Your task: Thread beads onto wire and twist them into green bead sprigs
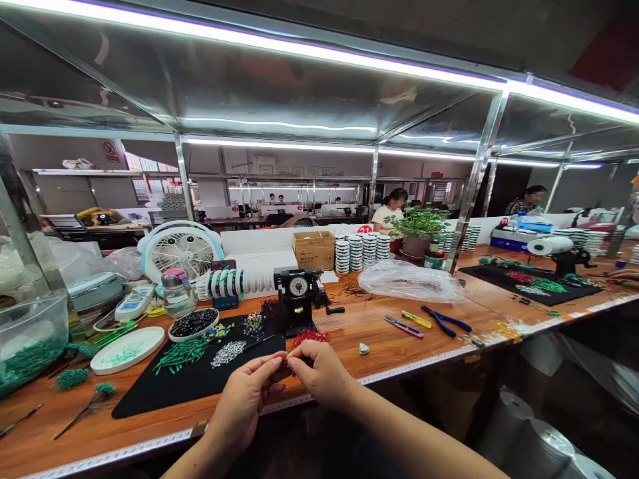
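My left hand (245,394) and my right hand (322,374) meet over the bench's front edge, thumbs and forefingers pinched together. A small red piece (282,356) shows at the left fingertips; its kind is too small to tell. Whatever the right fingertips pinch is hidden. Just beyond the hands lies a pile of red beads (310,336), by a black hand-cranked winding device (297,299) with a round dial. On the black mat (150,392) are green tube-like pieces (182,356), small silvery parts (228,354) and multicoloured beads (253,324).
To the left stand a bowl of black pieces (194,324), a white plate (154,338) and a fan (182,249). Blue-handled pliers (444,322), a yellow-handled tool (416,319) and a pink-and-blue tool (403,326) lie right. Stacked spools (342,256) stand behind. Co-workers sit beyond.
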`<state>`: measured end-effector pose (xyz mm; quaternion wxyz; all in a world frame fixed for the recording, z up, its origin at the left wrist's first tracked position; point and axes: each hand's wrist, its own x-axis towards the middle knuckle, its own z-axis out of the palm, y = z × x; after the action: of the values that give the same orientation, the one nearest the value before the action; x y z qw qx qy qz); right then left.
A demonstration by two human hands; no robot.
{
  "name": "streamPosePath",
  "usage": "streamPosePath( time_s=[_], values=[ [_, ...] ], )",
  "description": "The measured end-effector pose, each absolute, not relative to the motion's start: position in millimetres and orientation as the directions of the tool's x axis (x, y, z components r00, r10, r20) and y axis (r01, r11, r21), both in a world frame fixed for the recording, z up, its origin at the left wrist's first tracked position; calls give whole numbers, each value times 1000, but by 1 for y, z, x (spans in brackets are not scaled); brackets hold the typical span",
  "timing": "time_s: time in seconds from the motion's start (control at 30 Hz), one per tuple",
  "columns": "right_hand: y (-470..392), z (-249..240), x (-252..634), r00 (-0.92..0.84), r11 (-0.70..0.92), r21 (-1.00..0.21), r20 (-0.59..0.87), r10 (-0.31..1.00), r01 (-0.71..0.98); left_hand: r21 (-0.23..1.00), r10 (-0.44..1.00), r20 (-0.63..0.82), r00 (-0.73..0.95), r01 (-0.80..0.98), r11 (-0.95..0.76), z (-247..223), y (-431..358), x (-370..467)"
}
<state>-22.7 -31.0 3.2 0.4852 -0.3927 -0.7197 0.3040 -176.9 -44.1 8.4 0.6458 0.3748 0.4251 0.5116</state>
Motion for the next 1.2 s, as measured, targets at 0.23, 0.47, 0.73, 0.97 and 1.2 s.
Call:
streamPosePath(
  time_s=[0.23, 0.47, 0.73, 0.97, 1.2],
  values=[
    [-33, -2, -24, -255, 629, -670, 578, 775, 393, 933, 984, -150, 95, -316, 172, 6, -42, -175],
    [-35, 1, -21, -265, 626, -689, 568, 779, 365, 943, 987, -150, 62, -291, 161, 12, -45, -176],
    [-35, 10, -19, -302, 595, -745, 517, 801, 303, 978, 988, -50, 149, -191, 79, 15, -46, -172],
    [-33, 10, -15, -298, 560, -766, 480, 825, 316, 986, 985, 154, 77, 58, -159, 23, -42, -172],
    [-32, 5, -17, -322, 554, -770, 462, 826, 317, 999, 997, 51, 52, -22, -50, 20, -37, -171]
  ],
)
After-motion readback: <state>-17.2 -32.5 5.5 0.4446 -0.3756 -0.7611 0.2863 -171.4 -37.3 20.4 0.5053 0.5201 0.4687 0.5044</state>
